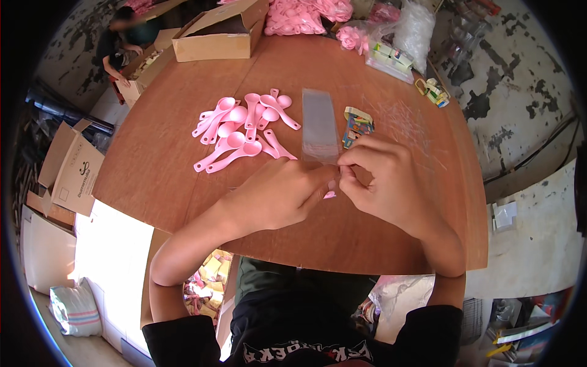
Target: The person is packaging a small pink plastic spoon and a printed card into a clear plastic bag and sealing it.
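Observation:
My left hand (284,188) is closed, and a bit of a pink plastic spoon (330,195) shows past its fingertips; the rest is hidden. Thumb and forefinger of my right hand (388,183) are pinched together, touching the left fingertips; what lies between them is too small to make out. Left of centre on the table lies a loose heap of pink spoons (247,149). Just beyond my hands is a stack of clear plastic sleeves (319,119). To its right, partly behind my right hand, are colourful printed cards (358,125).
Thin clear plastic strips (400,122) litter the brown table (183,177) on the right. An open cardboard box (214,37) and bags of pink spoons (295,17) stand at the far edge. Another person (116,52) reaches into a carton at far left. Packets fill a box (211,278) below the near edge.

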The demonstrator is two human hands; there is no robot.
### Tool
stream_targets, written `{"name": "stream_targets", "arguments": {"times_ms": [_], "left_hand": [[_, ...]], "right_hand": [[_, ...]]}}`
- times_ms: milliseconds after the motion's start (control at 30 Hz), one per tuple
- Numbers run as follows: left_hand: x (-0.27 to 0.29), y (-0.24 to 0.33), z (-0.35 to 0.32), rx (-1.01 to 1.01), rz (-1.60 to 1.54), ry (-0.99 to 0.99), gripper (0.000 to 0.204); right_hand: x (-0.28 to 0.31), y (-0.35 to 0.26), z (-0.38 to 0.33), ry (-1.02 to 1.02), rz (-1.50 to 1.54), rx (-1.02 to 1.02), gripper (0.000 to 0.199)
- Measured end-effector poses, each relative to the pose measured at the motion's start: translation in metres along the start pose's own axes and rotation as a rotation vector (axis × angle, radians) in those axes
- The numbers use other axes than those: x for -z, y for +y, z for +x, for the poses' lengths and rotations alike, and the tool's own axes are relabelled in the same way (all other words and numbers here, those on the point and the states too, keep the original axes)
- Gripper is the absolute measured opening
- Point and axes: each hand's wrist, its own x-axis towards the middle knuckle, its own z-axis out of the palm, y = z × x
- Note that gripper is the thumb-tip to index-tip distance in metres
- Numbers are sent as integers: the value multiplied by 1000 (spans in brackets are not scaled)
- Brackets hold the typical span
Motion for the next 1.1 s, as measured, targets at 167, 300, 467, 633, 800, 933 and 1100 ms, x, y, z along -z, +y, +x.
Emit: {"name": "stream_targets", "arguments": {"times_ms": [167,300,467,633,800,933,1100], "left_hand": [[4,2,1,-44,-48,-3,23],[10,10,0,9,-178,-16,33],[-2,2,4,2,-772,400,40],[6,1,8,75,-877,305,44],[6,-1,9,123,-907,293,46],[4,-8,1,142,-916,286,47],[-7,-5,2,133,-993,352,47]], "right_hand": [[5,15,-4,5,455,-267,3],[12,18,-5,143,837,-444,5],[50,85,3,357,1259,-376,9],[67,238,-40,-66,763,-554,15],[30,231,-55,353,-363,-761,21],[17,111,-19,208,271,-446,25],[-1,19,9,123,700,-257,17]]}}
